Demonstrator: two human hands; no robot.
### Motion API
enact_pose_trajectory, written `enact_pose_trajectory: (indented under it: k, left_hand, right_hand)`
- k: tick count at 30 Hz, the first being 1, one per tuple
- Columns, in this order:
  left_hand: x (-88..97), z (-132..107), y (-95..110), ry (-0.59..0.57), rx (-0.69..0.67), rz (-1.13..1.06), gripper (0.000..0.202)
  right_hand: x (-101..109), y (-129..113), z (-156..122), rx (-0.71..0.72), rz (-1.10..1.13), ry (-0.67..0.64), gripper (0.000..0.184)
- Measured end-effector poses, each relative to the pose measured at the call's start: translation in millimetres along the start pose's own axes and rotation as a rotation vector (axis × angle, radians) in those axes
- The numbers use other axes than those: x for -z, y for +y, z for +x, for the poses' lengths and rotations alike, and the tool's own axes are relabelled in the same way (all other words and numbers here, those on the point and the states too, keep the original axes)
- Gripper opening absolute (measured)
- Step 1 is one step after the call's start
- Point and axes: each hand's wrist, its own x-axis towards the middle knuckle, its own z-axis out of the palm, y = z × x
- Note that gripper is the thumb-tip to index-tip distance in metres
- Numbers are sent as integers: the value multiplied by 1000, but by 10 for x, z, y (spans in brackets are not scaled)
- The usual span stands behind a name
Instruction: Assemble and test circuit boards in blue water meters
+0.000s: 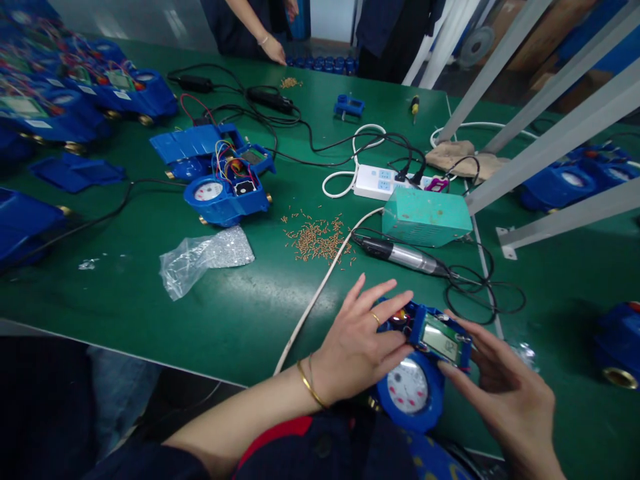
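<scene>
A blue water meter [407,393] with a round white dial is close to my body at the table's front edge. Above its dial sits a tilted blue display module [440,339] with a lit LCD. My right hand [510,387] grips the module's right side, thumb below and fingers behind. My left hand [363,340] reaches across the meter's open wiring part; its thumb and index finger close at the module's left edge, while the other fingers stretch out. Wires and an orange-red part show between hand and module. The fingertips' exact contact is partly hidden.
Loose copper-coloured screws [317,240] lie mid-table beside a clear plastic bag [207,260]. An electric screwdriver [405,257], a green box [427,217] and a power strip [383,181] are beyond. Opened meters [227,193] stand left; white posts [565,133] rise right. Another person's hand [273,50] is across.
</scene>
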Motion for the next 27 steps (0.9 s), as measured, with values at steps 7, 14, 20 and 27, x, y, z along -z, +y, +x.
enact_pose_trajectory:
  k: [7, 14, 20, 27]
  left_hand:
    - [-39, 116, 172, -178, 216, -118, 27]
    - [-7, 89, 41, -238, 105, -183, 22]
    - [-54, -72, -12, 135, 147, -322, 9]
    - [-140, -19, 76, 150, 288, -325, 7]
  right_hand:
    - [-39, -57, 20, -11, -36, 31, 52]
    - [-35, -51, 19, -51, -37, 30, 54]
    - [-37, -44, 20, -39, 14, 30, 53]
    - [-42, -51, 9, -53, 22, 43, 53]
